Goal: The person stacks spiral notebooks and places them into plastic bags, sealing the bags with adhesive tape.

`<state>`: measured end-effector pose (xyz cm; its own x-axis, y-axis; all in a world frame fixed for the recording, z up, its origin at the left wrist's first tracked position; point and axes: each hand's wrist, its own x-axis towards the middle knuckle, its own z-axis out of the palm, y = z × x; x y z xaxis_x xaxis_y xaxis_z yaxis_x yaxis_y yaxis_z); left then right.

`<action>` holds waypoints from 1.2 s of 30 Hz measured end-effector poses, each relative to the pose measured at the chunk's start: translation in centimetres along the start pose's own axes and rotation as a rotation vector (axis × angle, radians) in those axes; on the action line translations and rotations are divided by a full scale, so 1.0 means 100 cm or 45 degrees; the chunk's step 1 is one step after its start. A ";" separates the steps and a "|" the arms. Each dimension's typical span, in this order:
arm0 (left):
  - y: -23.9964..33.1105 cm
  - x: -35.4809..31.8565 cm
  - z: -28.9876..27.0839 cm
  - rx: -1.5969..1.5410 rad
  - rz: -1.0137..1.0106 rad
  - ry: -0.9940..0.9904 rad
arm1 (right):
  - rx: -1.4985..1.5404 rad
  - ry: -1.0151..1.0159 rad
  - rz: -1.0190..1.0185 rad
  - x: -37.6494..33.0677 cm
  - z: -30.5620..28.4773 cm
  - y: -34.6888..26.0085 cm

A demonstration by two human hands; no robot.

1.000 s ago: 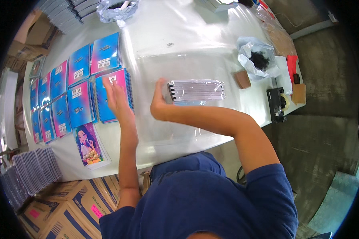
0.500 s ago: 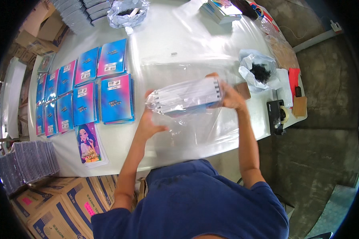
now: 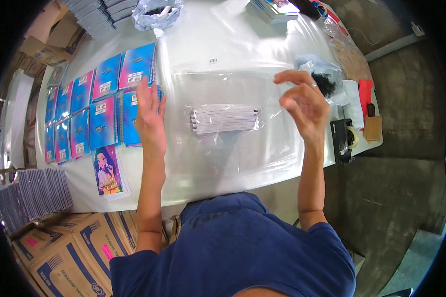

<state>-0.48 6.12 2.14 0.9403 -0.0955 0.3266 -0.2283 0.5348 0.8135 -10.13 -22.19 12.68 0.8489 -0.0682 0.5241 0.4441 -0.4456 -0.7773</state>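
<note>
A bundle of notebooks [image 3: 225, 119] in clear plastic wrap sits on the table in front of me, its white page edges facing up. Beneath and around it spreads a wide clear plastic sheet or bag [image 3: 252, 153]. Neither hand touches the bundle. My left hand [image 3: 150, 116] is raised to its left, fingers stretched, hiding part of the nearest blue and pink notebooks. To the right of the bundle my right hand [image 3: 306, 101] hovers with its fingers curved apart and nothing in them.
Rows of blue and pink spiral notebooks [image 3: 104, 119] cover the table's left side, with an illustrated card [image 3: 109, 171] below them. A tape dispenser [image 3: 341, 141] stands at the right edge, near a bag of black bits [image 3: 324, 84]. Cardboard boxes [image 3: 79, 252] are stacked at lower left.
Both hands have let go of the wrapped notebook bundle, which now rests on the plastic. My left hand has moved up and left, my right hand to the right.
</note>
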 end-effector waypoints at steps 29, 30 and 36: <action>-0.067 -0.086 -0.012 0.023 -0.203 -0.072 | -0.675 -0.581 0.068 -0.005 0.119 -0.047; -0.066 -0.085 -0.013 0.023 -0.218 -0.063 | -0.631 -0.538 0.132 -0.003 0.114 -0.048; -0.059 -0.071 -0.028 0.425 -0.154 -0.261 | -0.625 -0.808 -0.103 0.004 0.072 -0.058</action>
<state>-5.10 5.99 -6.37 0.9034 -0.3243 0.2806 -0.2200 0.2111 0.9524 -10.34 -13.23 14.91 0.8860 0.4354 0.1597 0.4596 -0.7788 -0.4269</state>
